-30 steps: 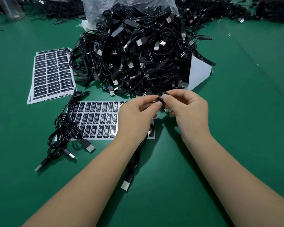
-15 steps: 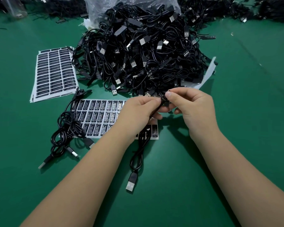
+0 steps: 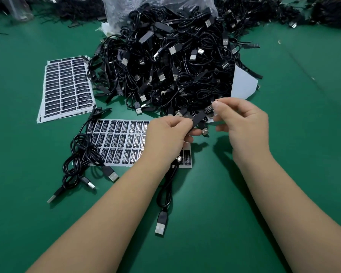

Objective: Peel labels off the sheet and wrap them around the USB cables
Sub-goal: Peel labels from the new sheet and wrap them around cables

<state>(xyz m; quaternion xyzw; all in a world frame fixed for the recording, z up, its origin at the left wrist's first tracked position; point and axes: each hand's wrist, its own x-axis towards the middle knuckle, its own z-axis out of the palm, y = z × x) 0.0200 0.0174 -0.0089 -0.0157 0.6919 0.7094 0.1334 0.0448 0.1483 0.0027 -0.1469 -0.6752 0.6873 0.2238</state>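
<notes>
Head view: left hand (image 3: 166,137) curled, thumb and fingers pinching black controller block of USB cable (image 3: 197,119), cord trailing under wrist toward body; right hand (image 3: 242,123) just beside, thumb and forefinger pinching label (image 3: 209,109) at block's far end, other fingers loosely bent; label sheet (image 3: 116,140) beneath left hand; cable pile (image 3: 165,62) beyond both

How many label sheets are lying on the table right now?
2 plainly: a stack at far left beside the cable pile, and one sheet partly under the left hand. Others may be hidden.
</notes>
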